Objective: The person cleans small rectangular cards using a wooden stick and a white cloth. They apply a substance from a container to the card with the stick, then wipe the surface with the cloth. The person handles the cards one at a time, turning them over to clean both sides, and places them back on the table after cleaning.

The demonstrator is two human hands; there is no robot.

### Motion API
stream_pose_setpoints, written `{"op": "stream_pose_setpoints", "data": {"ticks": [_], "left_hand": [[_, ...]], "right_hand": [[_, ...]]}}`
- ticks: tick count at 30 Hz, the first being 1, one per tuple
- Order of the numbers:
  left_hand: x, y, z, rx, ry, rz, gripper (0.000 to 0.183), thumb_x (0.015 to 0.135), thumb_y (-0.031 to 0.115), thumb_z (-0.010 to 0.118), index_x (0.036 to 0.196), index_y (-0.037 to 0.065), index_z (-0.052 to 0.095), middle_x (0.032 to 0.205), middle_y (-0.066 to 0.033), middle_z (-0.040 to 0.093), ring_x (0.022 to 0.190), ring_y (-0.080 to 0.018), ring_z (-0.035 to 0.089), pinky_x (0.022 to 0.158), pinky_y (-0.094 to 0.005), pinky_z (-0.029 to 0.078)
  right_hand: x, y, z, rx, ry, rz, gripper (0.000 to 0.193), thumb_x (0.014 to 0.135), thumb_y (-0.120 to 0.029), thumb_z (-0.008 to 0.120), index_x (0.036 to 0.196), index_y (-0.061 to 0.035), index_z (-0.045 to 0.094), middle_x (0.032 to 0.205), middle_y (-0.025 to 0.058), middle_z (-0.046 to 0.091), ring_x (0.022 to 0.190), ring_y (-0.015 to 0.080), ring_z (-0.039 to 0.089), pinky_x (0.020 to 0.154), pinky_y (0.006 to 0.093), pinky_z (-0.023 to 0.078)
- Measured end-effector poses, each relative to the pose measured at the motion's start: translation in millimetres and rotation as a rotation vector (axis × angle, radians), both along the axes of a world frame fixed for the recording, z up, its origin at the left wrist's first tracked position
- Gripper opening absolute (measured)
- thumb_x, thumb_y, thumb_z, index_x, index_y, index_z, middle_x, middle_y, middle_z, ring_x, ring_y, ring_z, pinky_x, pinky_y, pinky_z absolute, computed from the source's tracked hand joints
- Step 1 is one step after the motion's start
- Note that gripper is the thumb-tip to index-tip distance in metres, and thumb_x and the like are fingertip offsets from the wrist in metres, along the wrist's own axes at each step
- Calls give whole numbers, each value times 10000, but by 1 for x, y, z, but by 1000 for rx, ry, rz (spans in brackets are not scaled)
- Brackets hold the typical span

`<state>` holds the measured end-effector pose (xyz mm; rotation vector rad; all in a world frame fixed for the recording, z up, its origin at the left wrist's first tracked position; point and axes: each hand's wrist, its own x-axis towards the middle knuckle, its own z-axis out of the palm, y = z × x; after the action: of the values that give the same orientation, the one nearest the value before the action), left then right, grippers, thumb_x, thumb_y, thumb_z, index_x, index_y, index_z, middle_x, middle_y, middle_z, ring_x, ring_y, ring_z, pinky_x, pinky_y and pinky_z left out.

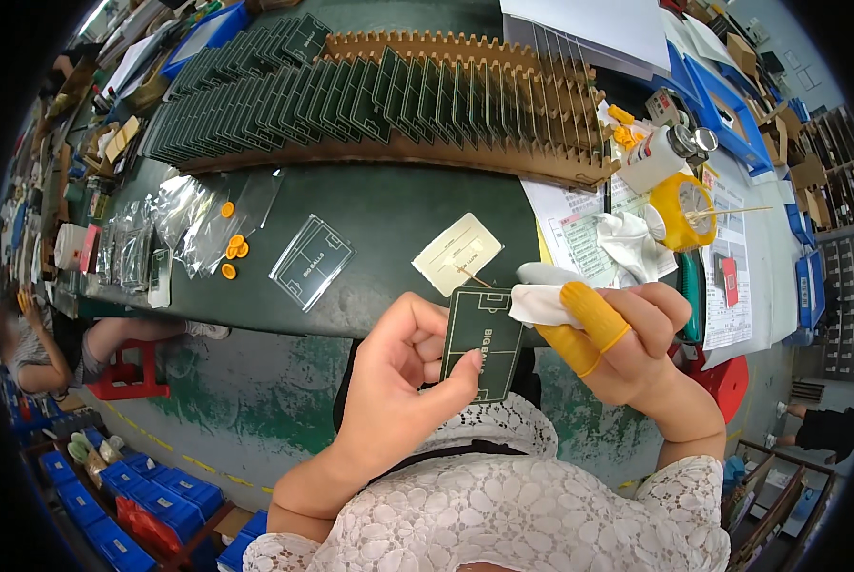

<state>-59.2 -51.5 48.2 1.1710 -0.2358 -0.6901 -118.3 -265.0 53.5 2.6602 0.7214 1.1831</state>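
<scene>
My left hand (398,377) grips a dark green card (463,329) with white line markings by its left side, thumb across its face. It is held upright just off the table's near edge. My right hand (627,343), with yellow finger cots on two fingers, pinches a folded white cloth (539,303) against or right beside the card's upper right corner. A thin wooden stick (475,277) shows just above the card; whether a hand holds it I cannot tell. Beyond lies a cream card (458,255). To the left is a green card in a clear sleeve (313,262).
Brown slotted racks (398,153) full of green cards span the back of the table. Orange discs (237,244) and clear bags (184,214) lie left. At right are a crumpled white cloth (629,240), a bottle (651,160), a yellow roll (682,212) and papers. Another person sits far left.
</scene>
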Motion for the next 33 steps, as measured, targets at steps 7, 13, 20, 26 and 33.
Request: {"op": "stream_pose_setpoints", "data": {"ticks": [7, 13, 20, 26, 33], "left_hand": [[0, 2, -2, 0, -12, 29, 199, 862, -106, 580, 931, 20, 442, 995, -69, 606, 909, -65, 584, 707, -207, 496], [2, 3, 0, -14, 43, 55, 188, 870, -99, 573, 937, 25, 449, 989, -66, 615, 909, -62, 582, 739, -212, 488], [5, 4, -3, -42, 132, 40, 176, 868, -72, 589, 952, 29, 472, 1039, -83, 619, 934, -76, 585, 794, -235, 485], [5, 0, 7, 10, 204, 22, 244, 848, -58, 619, 1052, -2, 498, 1060, -82, 614, 963, -83, 579, 829, -246, 480], [2, 0, 16, 103, 177, -3, 212, 832, -39, 649, 1008, 7, 540, 947, -40, 641, 869, -74, 601, 788, -230, 485]], "right_hand": [[-2, -2, -4, 97, 33, -44, 331, 639, -191, 821, 892, -22, 692, 923, -10, 563, 936, 199, 494, 668, 298, 400], [-3, -3, 2, 147, 74, -95, 318, 658, -132, 806, 936, -26, 695, 936, 3, 566, 889, 205, 490, 707, 328, 377], [0, -17, 8, 700, 500, -114, 296, 769, 21, 694, 1047, -82, 705, 1012, 79, 611, 874, 216, 528, 764, 326, 419], [3, -29, 4, 1535, 878, -31, 215, 861, -24, 665, 1076, -22, 679, 1066, 64, 623, 963, 142, 584, 840, 267, 463], [1, -39, 3, 1807, 886, -15, 167, 885, -82, 658, 1032, -3, 656, 1094, 64, 622, 1014, 152, 573, 899, 293, 450]]}}
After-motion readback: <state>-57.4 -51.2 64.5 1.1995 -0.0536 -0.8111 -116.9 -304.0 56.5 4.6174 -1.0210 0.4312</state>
